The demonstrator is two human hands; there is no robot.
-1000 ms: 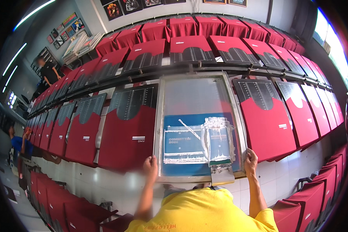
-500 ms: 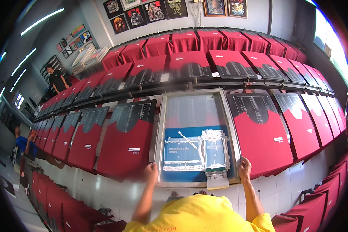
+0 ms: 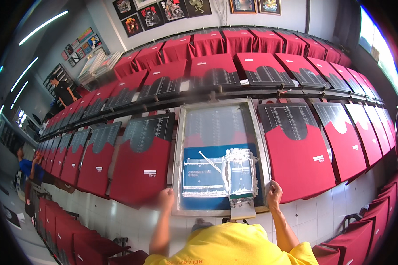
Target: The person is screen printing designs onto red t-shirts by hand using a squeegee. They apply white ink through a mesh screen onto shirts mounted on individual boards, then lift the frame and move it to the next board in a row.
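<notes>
A screen printing frame (image 3: 177,132) with a pale metal rim lies over a platen in front of me. Its mesh is see-through at the far part, and its blue near part carries white ink streaks and tape around the stencil. At the near left corner my left hand (image 3: 166,199), smeared by motion, is closed at the rim. My right hand (image 3: 274,194) grips the right rim near the other corner. Between them, a squeegee (image 3: 242,209) with a greenish edge rests inside, its grey end over the near rim. Red cloth shows faintly beneath the mesh.
Red shirts lie on dark platens with white ruled lines, left (image 3: 139,172) and right (image 3: 300,163), each with a small white print. More rows stand behind a dark rail (image 3: 163,102) and at both lower sides. Two people (image 3: 64,91) are at far left.
The frame and both my hands sit slightly further left in the picture, as does most of the surrounding scene. My left hand is more blurred.
</notes>
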